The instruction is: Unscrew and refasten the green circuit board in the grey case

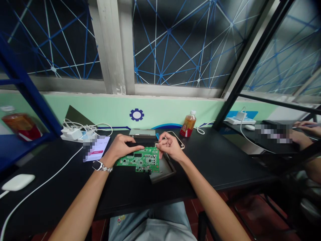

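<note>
A green circuit board (142, 161) is held tilted over the desk, its chips and small parts facing me. My left hand (122, 147) grips it along the upper left edge, thumb stretched over the top and fingers behind. A dark strip-shaped part shows behind the board's top edge. At the upper right corner my right hand (170, 147) is closed in a pinch by a small pale piece, too small to make out. Under the board's right side lies a shallow grey metal tray (167, 175). A blue-tipped object (157, 136) shows beside my right fingers, its kind unclear.
A grey metal box (142, 133) stands against the wall. A drink bottle (188, 124) is at the back right, near a phone (180, 142) partly behind my hand. To the left are a lit phone (99, 149), power strip (77, 135), and white charger (18, 182). Another person's hand (302, 137) is far right.
</note>
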A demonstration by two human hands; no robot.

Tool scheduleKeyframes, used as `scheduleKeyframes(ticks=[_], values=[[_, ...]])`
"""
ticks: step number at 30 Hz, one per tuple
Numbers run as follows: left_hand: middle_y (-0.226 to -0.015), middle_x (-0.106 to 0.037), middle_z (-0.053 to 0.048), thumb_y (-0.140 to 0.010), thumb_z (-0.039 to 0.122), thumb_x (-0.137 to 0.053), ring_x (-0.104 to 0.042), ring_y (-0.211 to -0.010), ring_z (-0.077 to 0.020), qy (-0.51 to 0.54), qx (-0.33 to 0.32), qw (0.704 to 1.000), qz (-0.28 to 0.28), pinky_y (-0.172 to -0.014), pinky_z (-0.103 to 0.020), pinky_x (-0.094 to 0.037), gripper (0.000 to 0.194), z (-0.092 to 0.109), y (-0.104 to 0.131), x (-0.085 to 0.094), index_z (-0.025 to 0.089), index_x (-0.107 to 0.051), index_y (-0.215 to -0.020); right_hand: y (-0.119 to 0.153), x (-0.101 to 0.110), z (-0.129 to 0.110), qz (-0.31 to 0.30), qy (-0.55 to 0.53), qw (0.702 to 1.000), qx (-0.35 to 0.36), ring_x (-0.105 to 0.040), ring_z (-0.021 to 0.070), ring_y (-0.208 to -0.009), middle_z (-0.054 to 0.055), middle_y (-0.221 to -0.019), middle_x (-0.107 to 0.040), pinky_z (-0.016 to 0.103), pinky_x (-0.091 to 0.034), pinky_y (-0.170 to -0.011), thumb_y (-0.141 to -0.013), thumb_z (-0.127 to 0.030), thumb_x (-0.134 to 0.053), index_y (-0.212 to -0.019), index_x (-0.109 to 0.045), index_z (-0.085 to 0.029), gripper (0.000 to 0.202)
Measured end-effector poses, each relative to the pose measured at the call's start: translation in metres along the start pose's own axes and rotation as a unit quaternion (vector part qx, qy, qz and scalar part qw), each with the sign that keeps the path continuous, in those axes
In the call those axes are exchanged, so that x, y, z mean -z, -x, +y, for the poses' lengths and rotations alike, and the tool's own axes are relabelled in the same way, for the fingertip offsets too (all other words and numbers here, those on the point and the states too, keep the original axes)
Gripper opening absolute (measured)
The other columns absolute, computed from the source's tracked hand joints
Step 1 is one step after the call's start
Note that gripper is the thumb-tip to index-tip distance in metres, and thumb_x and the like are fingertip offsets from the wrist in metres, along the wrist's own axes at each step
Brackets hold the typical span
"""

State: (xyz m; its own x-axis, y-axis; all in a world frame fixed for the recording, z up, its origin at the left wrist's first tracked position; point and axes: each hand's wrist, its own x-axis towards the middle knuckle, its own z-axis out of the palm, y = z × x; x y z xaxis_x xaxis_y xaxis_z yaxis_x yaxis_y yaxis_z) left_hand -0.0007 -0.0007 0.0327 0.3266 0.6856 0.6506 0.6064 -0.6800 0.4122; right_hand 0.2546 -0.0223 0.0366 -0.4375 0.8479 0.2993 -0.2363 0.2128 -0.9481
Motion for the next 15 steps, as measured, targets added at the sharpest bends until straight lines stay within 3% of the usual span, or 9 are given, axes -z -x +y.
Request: scheduleKeyframes(ticks=[11,15], values=[[-0.057,-0.068,-0.002,-0.071,0.053,-0.076,-0.06,-0.054,-0.0155,0.016,-0.004,1.0,-0.005,-0.055,-0.026,-0.043,0.038,-0.0001,0.0008,-0.0006,0.017,-0.07,-0.06,-0.0016,0.0073,0.0086,0.044,0.038,0.998,0.0,-0.067,0.0142,-0.05,0.0,-0.059,-0.068,0.025,-0.058,-0.052,-0.073,-0.038,-0.081,-0.082,-0.063,-0.014,0.03],[-0.059,-0.069,-0.002,-0.07,0.054,-0.076,-0.06,-0.054,-0.0155,0.011,-0.001,1.0,0.003,-0.056,-0.026,-0.043,0.038,-0.0016,0.0008,-0.0009,0.017,-0.071,-0.061,-0.0017,0.0074,0.0066,0.043,0.02,0.999,-0.001,-0.067,0.0129,-0.052,-0.002,-0.063,-0.068,0.025,-0.059,-0.053,-0.072,-0.035,-0.081,-0.092,-0.061,-0.016,0.034]])
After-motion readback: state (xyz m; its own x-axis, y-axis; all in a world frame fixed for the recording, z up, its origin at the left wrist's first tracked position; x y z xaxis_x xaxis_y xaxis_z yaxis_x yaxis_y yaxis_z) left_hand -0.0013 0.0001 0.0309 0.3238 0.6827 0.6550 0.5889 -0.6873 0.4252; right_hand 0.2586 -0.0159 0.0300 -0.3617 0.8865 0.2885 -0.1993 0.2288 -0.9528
